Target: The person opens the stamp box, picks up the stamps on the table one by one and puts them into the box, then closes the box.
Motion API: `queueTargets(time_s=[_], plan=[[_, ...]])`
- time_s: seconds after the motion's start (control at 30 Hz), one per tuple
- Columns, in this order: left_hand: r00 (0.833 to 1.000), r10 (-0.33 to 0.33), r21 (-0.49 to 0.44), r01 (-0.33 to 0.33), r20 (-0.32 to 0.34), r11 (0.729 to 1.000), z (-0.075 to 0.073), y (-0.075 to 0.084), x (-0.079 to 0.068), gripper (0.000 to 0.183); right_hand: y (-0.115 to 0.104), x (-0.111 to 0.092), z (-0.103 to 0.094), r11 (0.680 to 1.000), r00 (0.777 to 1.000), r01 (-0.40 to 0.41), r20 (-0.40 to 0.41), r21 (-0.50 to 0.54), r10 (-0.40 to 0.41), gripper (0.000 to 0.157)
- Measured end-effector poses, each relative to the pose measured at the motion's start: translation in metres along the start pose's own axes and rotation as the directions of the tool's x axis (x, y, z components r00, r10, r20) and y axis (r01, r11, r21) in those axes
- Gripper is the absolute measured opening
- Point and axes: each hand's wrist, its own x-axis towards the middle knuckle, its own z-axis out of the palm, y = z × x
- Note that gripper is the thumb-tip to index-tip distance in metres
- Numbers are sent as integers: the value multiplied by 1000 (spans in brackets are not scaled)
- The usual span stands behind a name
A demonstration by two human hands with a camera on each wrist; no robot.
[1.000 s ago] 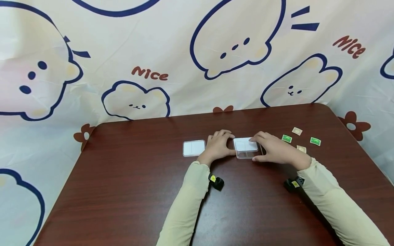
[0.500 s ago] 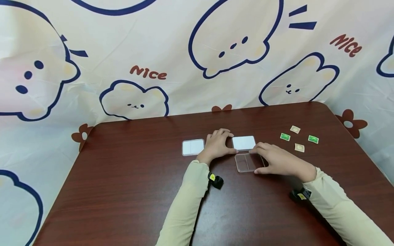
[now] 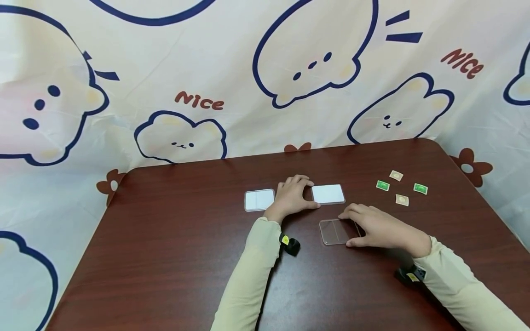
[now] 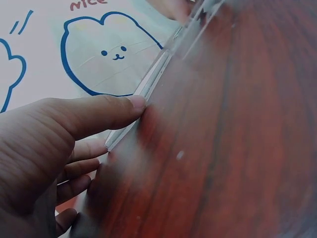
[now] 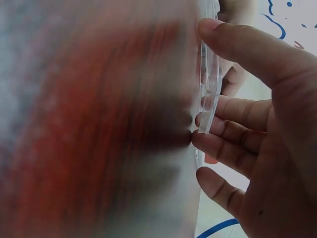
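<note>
On the dark reddish-brown wooden desk point(image 3: 186, 257), the left hand point(image 3: 291, 195) pinches the left end of a shallow white rectangular case with a thin clear rim point(image 3: 328, 194), its thumb against the side facing the person and its fingers round the far side. The case lies flat, nearer the desk's far edge than its near one. The right hand point(image 3: 374, 227) grips a transparent rectangular plastic cover point(image 3: 334, 231) between thumb and fingertips at its two long sides, apart from the white case and closer to the desk's near edge; whether the cover rests fully on the wood is hard to tell. A second white rectangular case with a transparent top point(image 3: 259, 200) sits just left of the left hand. Toward the desk's far right corner lie two small green printed cards point(image 3: 383, 185) and two small cream printed cards point(image 3: 396, 175). The cover is smooth and held only by its edges, so it could slip or tilt if the fingers loosened, and squeezing too hard might flex it. A sideways push from the left hand could knock the second case, being so close, and a careless sweep of the right hand could scatter the light cards.
</note>
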Motion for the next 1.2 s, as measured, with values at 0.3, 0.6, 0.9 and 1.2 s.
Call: queueTargets(time_s=[0.3,0.6,0.9,1.2], plan=[[1000,-1,0,1,6,1000,-1,1,0,65,-2,-4,4,999,999,23,-26,-43,-25,53],[1000,-4,0,4,8,1000,-1,1,-1,65,-4,-7,10,997,999,24,-46,-68,-27,55],[1000,-2,8,2,9,1000,1,1,-1,64,-8,-9,9,998,999,14,-49,-58,-17,54],[1000,-2,1,2,12,1000,0,0,-1,67,-11,-9,6,999,1000,-15,-14,-41,15,61]])
